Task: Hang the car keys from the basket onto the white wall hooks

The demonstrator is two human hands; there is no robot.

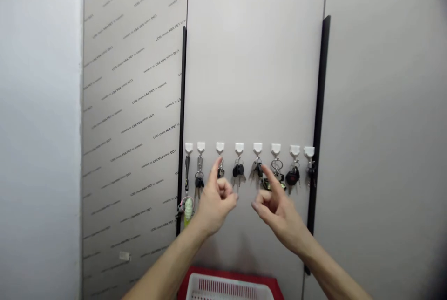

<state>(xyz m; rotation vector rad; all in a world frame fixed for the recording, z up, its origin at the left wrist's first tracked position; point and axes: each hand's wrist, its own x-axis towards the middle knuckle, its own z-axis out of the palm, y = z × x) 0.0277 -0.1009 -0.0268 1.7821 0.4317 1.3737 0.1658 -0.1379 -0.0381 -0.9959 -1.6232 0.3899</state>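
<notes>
A row of white adhesive hooks [239,147] runs across the panel, with key bunches hanging from them. My left hand [216,200] is raised in front of the row, index finger stretched up towards the third hook and the other fingers curled; it holds nothing. Partly behind that finger hangs a small key bunch [221,169]. My right hand [275,204] points up in a similar way, empty, its index fingertip near the keys [257,168] on the fifth hook. Between the hands hangs a black-headed key bunch [238,170]. Whether either fingertip touches anything, I cannot tell.
Below stands a white plastic basket [230,283] on something red [277,286]. Long black handles [319,104] edge the panel. At the far left hook hangs a strap with a pale green charm [188,208]. A black car key [292,176] hangs to the right.
</notes>
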